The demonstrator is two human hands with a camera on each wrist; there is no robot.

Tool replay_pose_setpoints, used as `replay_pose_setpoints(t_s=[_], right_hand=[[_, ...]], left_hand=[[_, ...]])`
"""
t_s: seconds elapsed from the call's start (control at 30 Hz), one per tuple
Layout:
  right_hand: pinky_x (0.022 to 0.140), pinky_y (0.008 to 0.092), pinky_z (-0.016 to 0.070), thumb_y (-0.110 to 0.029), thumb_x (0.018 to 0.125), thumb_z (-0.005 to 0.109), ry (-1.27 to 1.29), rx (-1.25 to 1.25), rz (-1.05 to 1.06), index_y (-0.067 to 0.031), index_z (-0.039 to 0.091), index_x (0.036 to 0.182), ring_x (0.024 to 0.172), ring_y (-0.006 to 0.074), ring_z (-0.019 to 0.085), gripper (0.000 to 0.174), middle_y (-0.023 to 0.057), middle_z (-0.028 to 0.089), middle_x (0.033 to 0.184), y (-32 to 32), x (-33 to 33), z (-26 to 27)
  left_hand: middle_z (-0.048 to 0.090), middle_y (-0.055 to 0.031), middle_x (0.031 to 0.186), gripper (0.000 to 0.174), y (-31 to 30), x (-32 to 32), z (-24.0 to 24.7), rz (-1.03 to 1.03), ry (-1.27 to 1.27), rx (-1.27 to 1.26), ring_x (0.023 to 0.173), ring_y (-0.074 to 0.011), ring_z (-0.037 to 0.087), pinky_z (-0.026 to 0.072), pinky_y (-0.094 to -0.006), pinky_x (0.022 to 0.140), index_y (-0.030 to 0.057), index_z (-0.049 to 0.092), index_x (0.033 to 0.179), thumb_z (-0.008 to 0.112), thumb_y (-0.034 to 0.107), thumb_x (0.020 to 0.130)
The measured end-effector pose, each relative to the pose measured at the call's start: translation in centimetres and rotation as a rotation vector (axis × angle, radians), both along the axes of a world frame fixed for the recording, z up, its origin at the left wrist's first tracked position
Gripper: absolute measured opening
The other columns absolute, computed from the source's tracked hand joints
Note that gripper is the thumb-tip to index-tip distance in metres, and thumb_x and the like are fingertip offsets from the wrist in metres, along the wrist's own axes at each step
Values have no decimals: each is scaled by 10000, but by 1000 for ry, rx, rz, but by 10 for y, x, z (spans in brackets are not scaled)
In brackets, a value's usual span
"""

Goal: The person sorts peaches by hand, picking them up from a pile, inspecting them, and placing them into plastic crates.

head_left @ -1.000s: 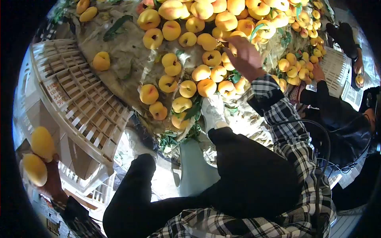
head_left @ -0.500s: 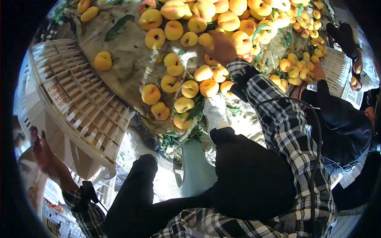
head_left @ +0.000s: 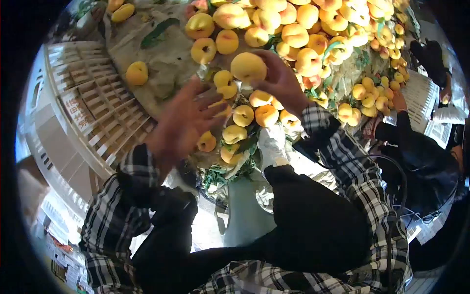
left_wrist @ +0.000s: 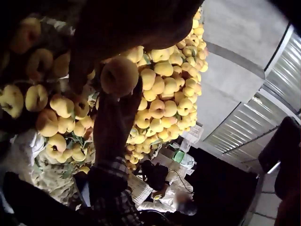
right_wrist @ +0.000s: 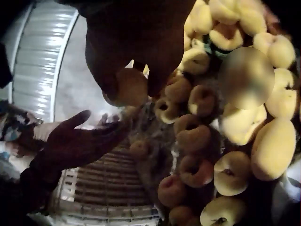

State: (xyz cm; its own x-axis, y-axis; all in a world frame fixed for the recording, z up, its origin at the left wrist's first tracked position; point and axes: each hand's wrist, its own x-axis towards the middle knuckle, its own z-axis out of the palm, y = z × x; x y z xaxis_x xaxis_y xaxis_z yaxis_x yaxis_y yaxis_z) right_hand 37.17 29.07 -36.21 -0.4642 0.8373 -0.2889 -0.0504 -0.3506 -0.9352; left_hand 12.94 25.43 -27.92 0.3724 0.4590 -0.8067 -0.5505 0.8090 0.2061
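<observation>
Holding a flat peach (head_left: 248, 67) beside the heap

At the near left edge of the heap (head_left: 308, 61) of yellow flat peaches, the person's right hand (head_left: 284, 85) pinches one fruit between thumb and curled fingers. Both wrist views show the peach gripped there, its broad round side exposed.

The left hand (head_left: 183, 120) is empty, its fingers stretched out and somewhat spread, blurred in the head view. It hovers to the near left of the heap, its fingertips directed towards the held peach yet apart from it.

Loose peaches (head_left: 267, 115) lie on the near side of the heap, some partly covered by the left hand. One lone peach (head_left: 136, 73) rests well to the left of the heap, on a crumpled cloth (head_left: 122, 49) that spreads out from beneath the fruit. A long green leaf (head_left: 157, 33) lies between that peach and the heap.

Further left of the heap stands a white slatted plastic crate (head_left: 68, 142) with red lettering on its side. Nearer the wearer than the heap are a white shoe (head_left: 271, 144) and a grey-green plastic stool (head_left: 245, 210). To the right of the heap, a second person (head_left: 416, 147) in dark clothing reaches to a smaller cluster (head_left: 368, 100) of peaches.
</observation>
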Motion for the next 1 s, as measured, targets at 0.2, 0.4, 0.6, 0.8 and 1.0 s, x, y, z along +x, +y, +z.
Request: replay_pose_setpoints(t_s=[0.2, 0.4, 0.6, 0.8, 1.0], right_hand=[[997, 372, 415, -258, 833, 669, 55, 28, 267, -47, 400, 1353, 1207, 243, 480, 622, 130, 490, 1284, 7, -23, 41], [964, 402, 430, -124, 778, 667, -1078, 782, 173, -62, 419, 1320, 1125, 300, 522, 600, 162, 551, 1194, 52, 21, -26], [795, 428, 494, -93, 714, 677, -1272, 793, 123, -25, 435, 1231, 941, 396, 560, 575, 231, 530, 1035, 59, -6, -61], [882, 425, 458, -169, 728, 736, -997, 700, -43, -20, 441, 1242, 1013, 385, 544, 611, 207, 540, 1111, 48, -19, -64], [875, 403, 471, -220, 720, 760, -1045, 604, 31, -41, 479, 1209, 1053, 368, 542, 592, 198, 548, 1148, 48, -14, -57]], left_hand=[[541, -177, 1172, 516, -2, 4, -6, 149, -66, -12, 1017, -309, 585, 494, -422, 896, 11, 445, 1227, 434, 451, 959], [558, -150, 1153, 479, 0, 6, -7, 197, -53, -28, 1003, -322, 588, 502, -436, 891, 57, 479, 1219, 494, 445, 938], [566, -138, 1123, 500, -2, 9, -6, 134, -11, 14, 999, -302, 593, 505, -418, 876, 76, 494, 1212, 533, 475, 912], [570, -115, 1113, 507, -2, 11, -4, 108, 26, 46, 982, -282, 598, 506, -407, 866, 85, 502, 1196, 583, 477, 885], [566, -96, 1112, 469, -2, 16, -2, 50, 155, 114, 983, -245, 598, 513, -386, 856, 90, 499, 1189, 656, 387, 861]])
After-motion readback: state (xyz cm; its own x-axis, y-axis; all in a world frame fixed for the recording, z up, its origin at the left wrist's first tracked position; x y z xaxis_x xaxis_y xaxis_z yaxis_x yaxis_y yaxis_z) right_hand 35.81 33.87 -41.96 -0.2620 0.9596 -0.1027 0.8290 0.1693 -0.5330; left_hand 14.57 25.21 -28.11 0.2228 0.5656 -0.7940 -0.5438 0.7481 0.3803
